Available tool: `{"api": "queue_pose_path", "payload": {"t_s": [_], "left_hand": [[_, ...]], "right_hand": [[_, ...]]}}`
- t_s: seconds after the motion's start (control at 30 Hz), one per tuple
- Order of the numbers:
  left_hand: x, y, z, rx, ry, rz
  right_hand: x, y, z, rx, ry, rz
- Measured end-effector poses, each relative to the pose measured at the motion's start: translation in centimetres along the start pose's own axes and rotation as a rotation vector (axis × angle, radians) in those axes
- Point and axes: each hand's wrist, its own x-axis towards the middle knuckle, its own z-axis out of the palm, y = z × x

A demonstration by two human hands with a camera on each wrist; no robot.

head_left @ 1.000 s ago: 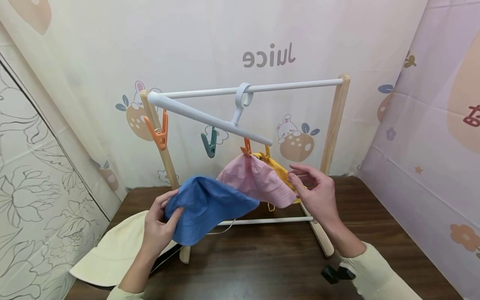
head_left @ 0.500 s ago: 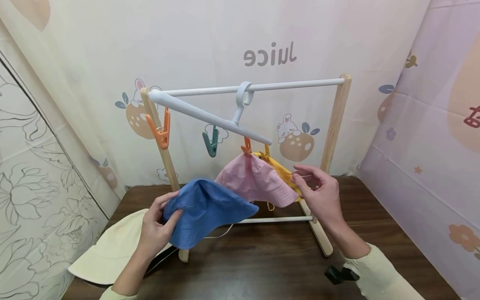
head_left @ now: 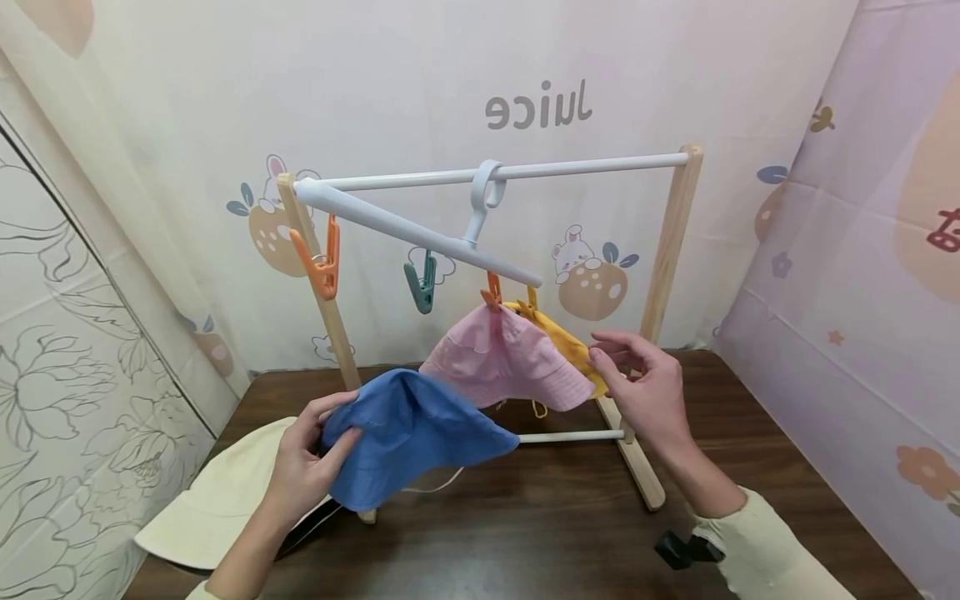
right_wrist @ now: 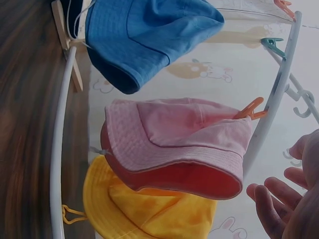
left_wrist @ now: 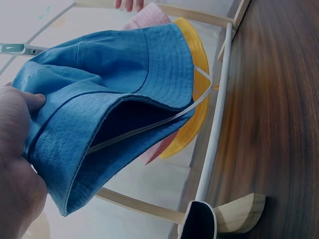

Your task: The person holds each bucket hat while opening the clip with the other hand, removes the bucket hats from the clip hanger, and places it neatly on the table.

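My left hand [head_left: 303, 462] grips the left side of a blue bucket hat [head_left: 416, 442], thumb in front; a white cord loops from its brim in the left wrist view. A pink bucket hat [head_left: 510, 358] hangs from an orange clothespin [head_left: 491, 292] on a tilted white hanger [head_left: 405, 231]. Behind it is a yellow hat [head_left: 573, 340] under a yellow clothespin [head_left: 529, 307]. My right hand [head_left: 648, 387] is beside the pink and yellow hats, fingers loosely bent. In the right wrist view, that hand [right_wrist: 294, 191] holds nothing and stands apart from the pink hat.
A green clothespin [head_left: 422, 283] and another orange clothespin [head_left: 322, 260] hang on the hanger's left part, holding nothing. The rack's wooden post [head_left: 670, 242] stands at right. A cream hat [head_left: 225, 492] lies on the dark wooden table [head_left: 495, 542], partly behind my left forearm.
My left hand has moved the blue hat slightly down and left, uncovering more of the pink hat. My right hand has shifted a little right, away from the hats.
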Motion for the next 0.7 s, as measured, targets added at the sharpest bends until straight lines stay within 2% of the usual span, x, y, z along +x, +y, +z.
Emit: {"api": "queue_pose_path", "payload": {"t_s": [0.7], "left_hand": [[-0.9, 0.3, -1.7, -0.022, -0.029, 0.019]], "right_hand": [[-0.2, 0.8, -0.7, -0.022, -0.009, -0.036]]}}
